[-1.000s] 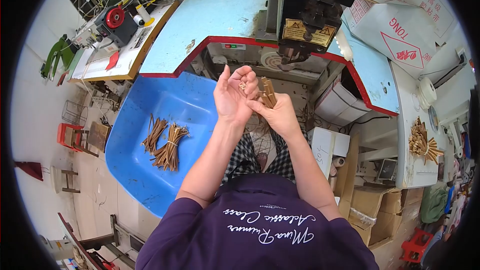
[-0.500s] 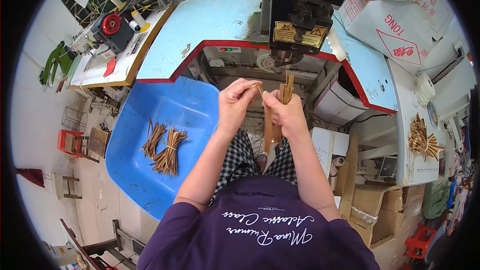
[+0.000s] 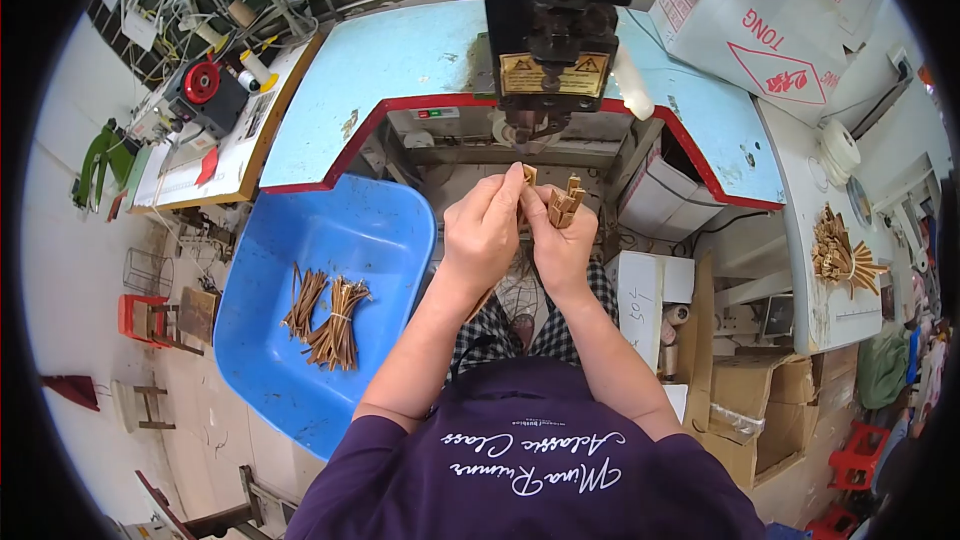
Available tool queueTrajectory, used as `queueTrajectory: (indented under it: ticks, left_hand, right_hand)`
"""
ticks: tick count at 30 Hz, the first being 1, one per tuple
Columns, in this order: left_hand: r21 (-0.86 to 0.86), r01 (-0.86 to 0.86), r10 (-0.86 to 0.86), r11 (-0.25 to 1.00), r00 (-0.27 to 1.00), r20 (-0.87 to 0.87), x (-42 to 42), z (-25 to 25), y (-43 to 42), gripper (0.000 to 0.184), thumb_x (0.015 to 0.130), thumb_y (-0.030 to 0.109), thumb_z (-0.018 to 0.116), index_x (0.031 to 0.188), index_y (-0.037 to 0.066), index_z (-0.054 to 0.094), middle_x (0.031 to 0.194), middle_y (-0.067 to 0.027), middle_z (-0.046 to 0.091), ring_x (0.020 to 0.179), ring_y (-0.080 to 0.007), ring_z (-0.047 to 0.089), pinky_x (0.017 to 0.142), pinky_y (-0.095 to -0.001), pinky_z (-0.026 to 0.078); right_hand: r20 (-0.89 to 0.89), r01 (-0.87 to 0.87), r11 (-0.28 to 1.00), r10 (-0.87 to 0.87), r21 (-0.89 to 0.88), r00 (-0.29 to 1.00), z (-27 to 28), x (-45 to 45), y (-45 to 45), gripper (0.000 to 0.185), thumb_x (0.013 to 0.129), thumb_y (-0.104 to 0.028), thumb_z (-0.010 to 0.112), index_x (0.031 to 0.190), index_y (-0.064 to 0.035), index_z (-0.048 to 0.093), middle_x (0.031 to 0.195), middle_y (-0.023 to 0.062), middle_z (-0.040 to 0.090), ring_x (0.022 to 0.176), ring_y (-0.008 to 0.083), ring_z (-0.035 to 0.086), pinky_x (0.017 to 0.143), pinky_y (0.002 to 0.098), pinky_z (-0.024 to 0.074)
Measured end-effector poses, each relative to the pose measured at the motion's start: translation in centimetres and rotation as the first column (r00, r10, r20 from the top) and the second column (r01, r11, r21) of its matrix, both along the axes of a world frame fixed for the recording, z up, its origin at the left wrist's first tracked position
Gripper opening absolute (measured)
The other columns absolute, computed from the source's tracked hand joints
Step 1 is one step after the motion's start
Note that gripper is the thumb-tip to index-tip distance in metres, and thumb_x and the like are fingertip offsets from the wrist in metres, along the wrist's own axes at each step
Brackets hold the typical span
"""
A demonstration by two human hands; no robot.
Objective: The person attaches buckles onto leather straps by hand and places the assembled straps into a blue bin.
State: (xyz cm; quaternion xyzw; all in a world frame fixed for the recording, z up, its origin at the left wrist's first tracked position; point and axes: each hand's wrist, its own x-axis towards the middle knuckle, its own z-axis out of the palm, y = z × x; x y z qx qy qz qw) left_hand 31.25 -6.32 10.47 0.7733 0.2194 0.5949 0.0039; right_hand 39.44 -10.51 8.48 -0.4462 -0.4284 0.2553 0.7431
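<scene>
My left hand [image 3: 482, 232] is closed, its thumb and fingers pinching a narrow brown strip [image 3: 528, 176] whose tip pokes up past them. Right beside it, my right hand [image 3: 563, 248] grips a bunch of brown strips [image 3: 566, 204], their ends sticking out above the fist. The two hands meet at the thumbs, just below the head of a black machine [image 3: 556, 25]. To the left, a blue tub [image 3: 395, 230] holds two bundles of similar strips; one bundle [image 3: 338, 325] is tied round its middle.
A light-blue worktop [image 3: 400, 50] with a red edge curves around the machine. On the right side table lies another tied bundle [image 3: 843, 252] beside a white spool [image 3: 838, 152]. Cardboard boxes [image 3: 755, 395] stand low on the right. A sewing machine [image 3: 195, 90] sits at the upper left.
My left hand has come in against the right one and turned, its back now facing up. The strips in my right hand have tilted. The whole view has shifted slightly.
</scene>
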Motion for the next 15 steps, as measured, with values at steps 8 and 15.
queueTrajectory:
  ticks: [8, 15]
  left_hand:
    - [-0.045, -0.027, 0.020, 0.999, 0.989, -0.150, -0.1, 0.7, 0.5, 0.024, 0.069, -0.009, 0.061, 0.093, -0.005, 0.061, 0.073, -0.0094, 0.057, 0.049, -0.0170, 0.046, 0.042, -0.0262, 0.037]
    - [0.087, -0.021, 0.035, 0.996, 0.986, -0.161, 0.6, 0.3, -0.2, 0.024, 0.067, -0.005, 0.061, 0.091, -0.003, 0.060, 0.070, -0.0073, 0.053, 0.045, -0.0161, 0.044, 0.039, -0.0266, 0.037]
  right_hand:
    - [0.222, 0.171, 0.974, -0.202, 0.151, 0.954, 0.0, 0.4, 0.8, 0.012, 0.083, -0.004, 0.058, 0.072, 0.0010, 0.055, 0.059, 0.0007, 0.047, 0.050, 0.0098, 0.034, 0.047, 0.0244, 0.0305]
    - [0.152, 0.254, 0.964, -0.264, 0.082, 0.952, -0.1, 0.2, 0.7, 0.012, 0.085, -0.006, 0.057, 0.074, 0.0004, 0.056, 0.060, 0.0009, 0.050, 0.051, 0.0082, 0.037, 0.047, 0.0232, 0.0325]
